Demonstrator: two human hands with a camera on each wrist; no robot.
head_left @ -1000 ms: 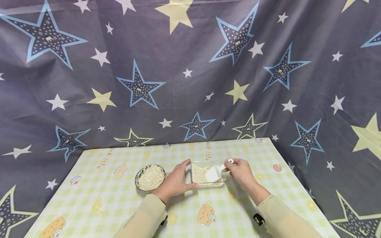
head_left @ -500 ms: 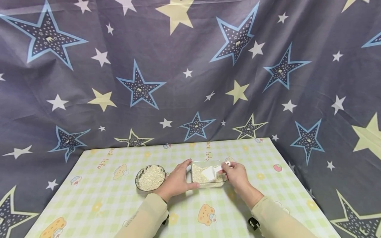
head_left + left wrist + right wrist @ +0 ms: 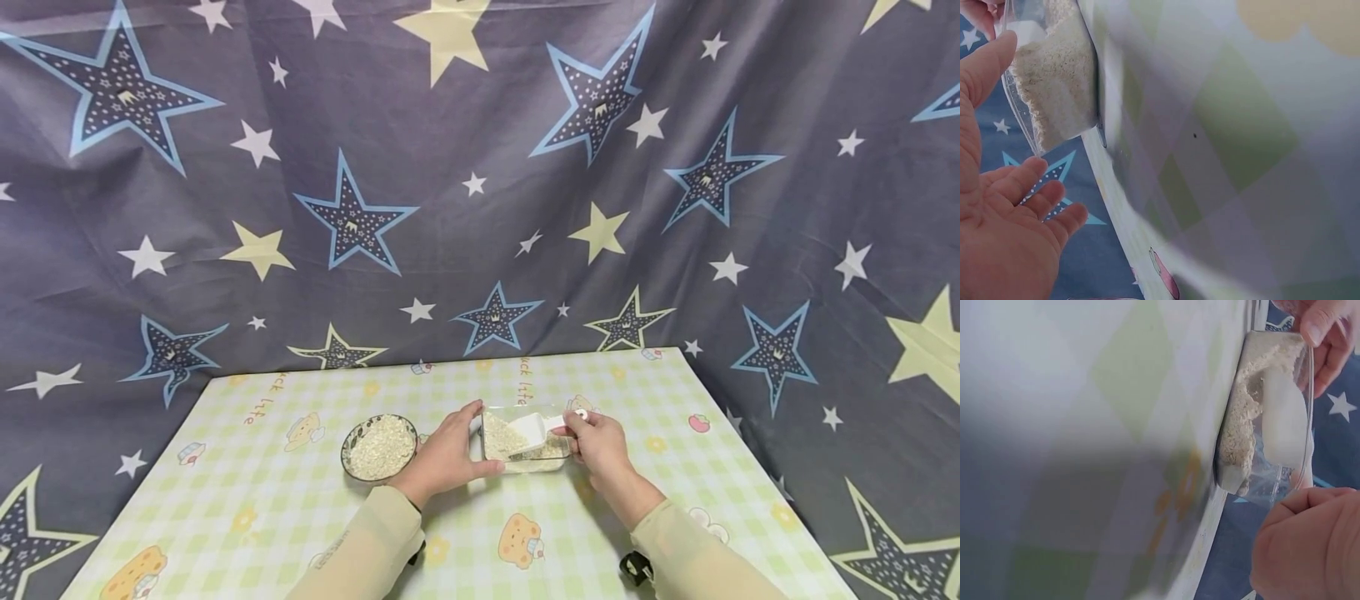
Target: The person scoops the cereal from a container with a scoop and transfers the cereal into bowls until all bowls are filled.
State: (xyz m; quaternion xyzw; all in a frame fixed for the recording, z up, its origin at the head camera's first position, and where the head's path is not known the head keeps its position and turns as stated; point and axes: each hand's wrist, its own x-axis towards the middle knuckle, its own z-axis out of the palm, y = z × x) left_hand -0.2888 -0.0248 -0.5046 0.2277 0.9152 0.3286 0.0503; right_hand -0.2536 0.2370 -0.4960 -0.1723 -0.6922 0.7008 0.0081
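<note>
My right hand (image 3: pixel 600 450) pinches the handle of a white scoop (image 3: pixel 529 431), whose bowl sits inside a clear rectangular container (image 3: pixel 491 464) of oats (image 3: pixel 498 435). Through the wall in the right wrist view, the scoop (image 3: pixel 1283 419) tilts against the oats. My left hand (image 3: pixel 444 457) spans the container's left end, fingers fairly straight, thumb at the near rim and forefinger by the far corner. The left wrist view has this hand's other fingertips (image 3: pixel 1034 165) spread beside the container's end. Left of that hand stands a round dark-rimmed bowl (image 3: pixel 356 437) heaped with oats.
Both bowl and container stand on a table with a green checked cloth (image 3: pixel 285 500) printed with cartoon figures. A dark curtain with stars (image 3: pixel 480 208) hangs behind the table and along its sides.
Inside the container the scoop first shifts left, then tilts with its bowl higher and its edge toward the near left. The right hand moves slightly left; the left hand stays in place.
</note>
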